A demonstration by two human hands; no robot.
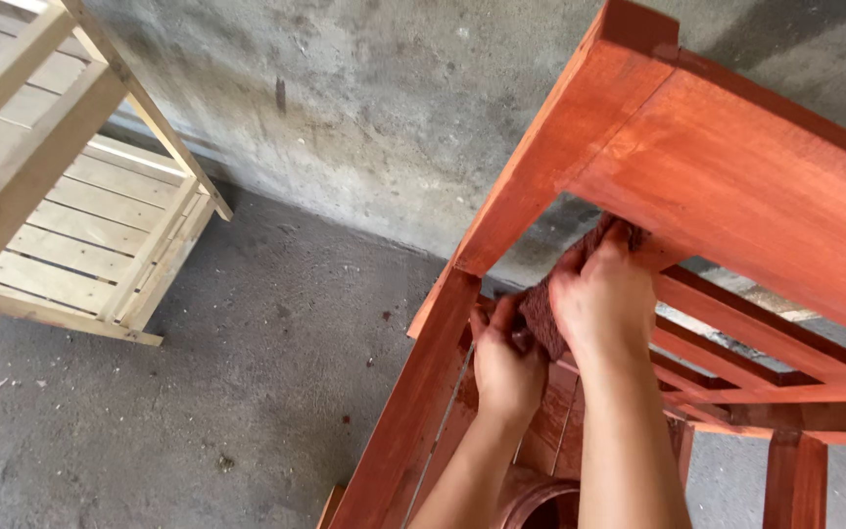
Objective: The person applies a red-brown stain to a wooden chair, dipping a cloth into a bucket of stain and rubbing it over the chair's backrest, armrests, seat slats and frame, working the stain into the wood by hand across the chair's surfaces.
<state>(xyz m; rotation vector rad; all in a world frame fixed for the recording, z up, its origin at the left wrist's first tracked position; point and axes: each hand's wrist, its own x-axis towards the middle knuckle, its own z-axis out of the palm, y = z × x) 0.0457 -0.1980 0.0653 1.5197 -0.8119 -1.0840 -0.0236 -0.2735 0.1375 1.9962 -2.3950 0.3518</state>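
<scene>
A red-brown stained wooden frame (727, 167) with slats fills the right side. My right hand (604, 299) presses a dark red stained rag (540, 313) up against the underside of the frame's top rail. My left hand (506, 367) grips the lower end of the same rag, just below and left of the right hand. Both forearms reach up from the bottom edge. The rag's upper tip (611, 230) shows past my right fingers, against the rail.
An unstained pale wooden slatted frame (70, 225) leans at the left against a rough concrete wall (364, 108). Grey concrete floor (198, 392) lies between the two frames. The rim of a round reddish container (540, 502) shows at the bottom, under my arms.
</scene>
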